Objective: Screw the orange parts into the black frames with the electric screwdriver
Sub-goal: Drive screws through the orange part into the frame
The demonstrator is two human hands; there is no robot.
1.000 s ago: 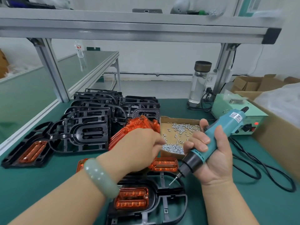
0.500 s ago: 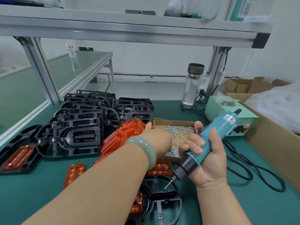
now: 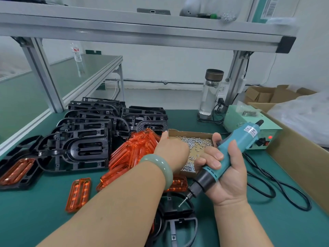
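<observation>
My right hand (image 3: 229, 177) grips the teal electric screwdriver (image 3: 236, 141), its bit tip hanging just above the near black frame (image 3: 178, 223) at the table's front. My left forearm covers most of that frame. My left hand (image 3: 170, 150) reaches into the cardboard screw box (image 3: 188, 132), over the small silver screws (image 3: 194, 140); its fingers are hidden under the hand. A pile of orange parts (image 3: 135, 150) lies left of the box. One loose orange part (image 3: 78, 193) lies on the mat, and another orange part (image 3: 178, 183) shows beside my wrist.
Stacked black frames (image 3: 85, 139) fill the back left. At the far left a frame holds an orange part (image 3: 17, 172). A green power supply (image 3: 249, 122), a glass bottle (image 3: 211, 93), a black cable (image 3: 267, 186) and a large cardboard box (image 3: 293, 157) stand on the right.
My left hand moved forward, from near the front frame into the screw box. The right hand with the screwdriver stayed almost still.
</observation>
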